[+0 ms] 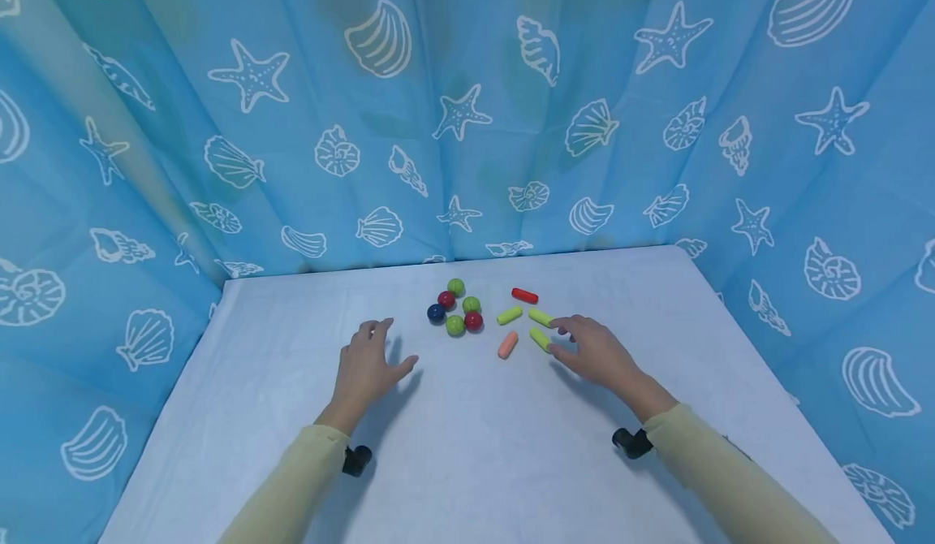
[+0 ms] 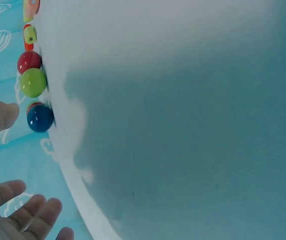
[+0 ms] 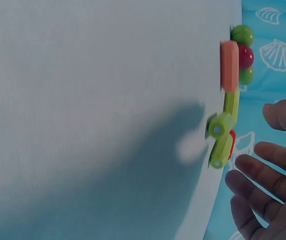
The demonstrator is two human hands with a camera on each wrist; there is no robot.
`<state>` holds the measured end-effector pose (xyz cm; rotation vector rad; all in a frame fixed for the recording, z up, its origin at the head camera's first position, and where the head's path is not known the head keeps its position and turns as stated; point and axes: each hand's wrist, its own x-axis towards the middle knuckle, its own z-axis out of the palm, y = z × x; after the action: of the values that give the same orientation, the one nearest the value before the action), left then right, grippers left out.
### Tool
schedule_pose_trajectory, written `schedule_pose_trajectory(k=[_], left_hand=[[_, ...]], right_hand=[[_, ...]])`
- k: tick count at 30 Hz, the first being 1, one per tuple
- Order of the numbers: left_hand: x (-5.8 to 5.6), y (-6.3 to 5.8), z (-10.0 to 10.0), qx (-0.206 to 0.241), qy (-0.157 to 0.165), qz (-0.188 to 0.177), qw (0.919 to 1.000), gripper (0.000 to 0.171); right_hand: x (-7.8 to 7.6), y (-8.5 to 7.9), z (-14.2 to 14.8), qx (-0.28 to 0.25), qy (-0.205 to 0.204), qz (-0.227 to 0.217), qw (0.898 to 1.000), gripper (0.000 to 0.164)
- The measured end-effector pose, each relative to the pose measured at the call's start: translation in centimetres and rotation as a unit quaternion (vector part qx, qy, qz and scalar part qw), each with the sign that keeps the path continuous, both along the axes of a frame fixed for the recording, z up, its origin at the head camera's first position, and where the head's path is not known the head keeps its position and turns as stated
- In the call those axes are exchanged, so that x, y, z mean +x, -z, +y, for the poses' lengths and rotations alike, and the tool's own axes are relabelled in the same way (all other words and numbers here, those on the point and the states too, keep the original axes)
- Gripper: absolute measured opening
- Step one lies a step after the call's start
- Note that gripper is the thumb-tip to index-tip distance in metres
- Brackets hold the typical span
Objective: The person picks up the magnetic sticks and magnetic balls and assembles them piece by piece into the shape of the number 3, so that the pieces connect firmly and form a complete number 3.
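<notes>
My left hand hovers over the table to the left of a cluster of small glossy balls, thumb and fingers spread and holding nothing. The dark blue ball is nearest to it; red balls and green balls sit close by. On the other side my right hand is above the table, fingers loosely bent and apart, with nothing in its grasp. Its fingertips overlap the ends of two yellow-green sticks in the head view. A third yellow-green stick, an orange stick and a red stick lie around them.
A white cloth covers the table. Blue curtains with white shell and starfish prints surround its back and sides. Each wrist carries a small black camera, one by the left sleeve and one by the right sleeve.
</notes>
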<state>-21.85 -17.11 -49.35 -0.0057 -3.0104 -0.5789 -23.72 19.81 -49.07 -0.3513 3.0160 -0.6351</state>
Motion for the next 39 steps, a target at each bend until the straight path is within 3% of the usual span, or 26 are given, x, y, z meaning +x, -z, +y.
schedule_pose_trajectory(k=[13, 21, 31, 39], left_hand=[[1.3, 0.6, 0.9, 0.027, 0.018, 0.015, 0.9993, 0.056], [1.8, 1.0, 1.9, 0.054, 0.016, 0.018, 0.9982, 0.054], [2.1, 1.9, 2.7, 0.057, 0.011, 0.01, 0.9982, 0.053], [2.3, 2.2, 3.0, 0.059, 0.005, 0.0, 0.9983, 0.055]], right_hand=[[0.7, 0.9, -1.4, -0.097, -0.012, -0.038, 0.995, 0.041], [0.5, 1.7, -2.6, -0.104, -0.003, -0.046, 0.994, 0.037], [0.0, 2.3, -4.2, -0.111, 0.016, -0.038, 0.993, 0.035], [-0.4, 2.0, -5.1, -0.124, 0.044, -0.037, 0.991, 0.04]])
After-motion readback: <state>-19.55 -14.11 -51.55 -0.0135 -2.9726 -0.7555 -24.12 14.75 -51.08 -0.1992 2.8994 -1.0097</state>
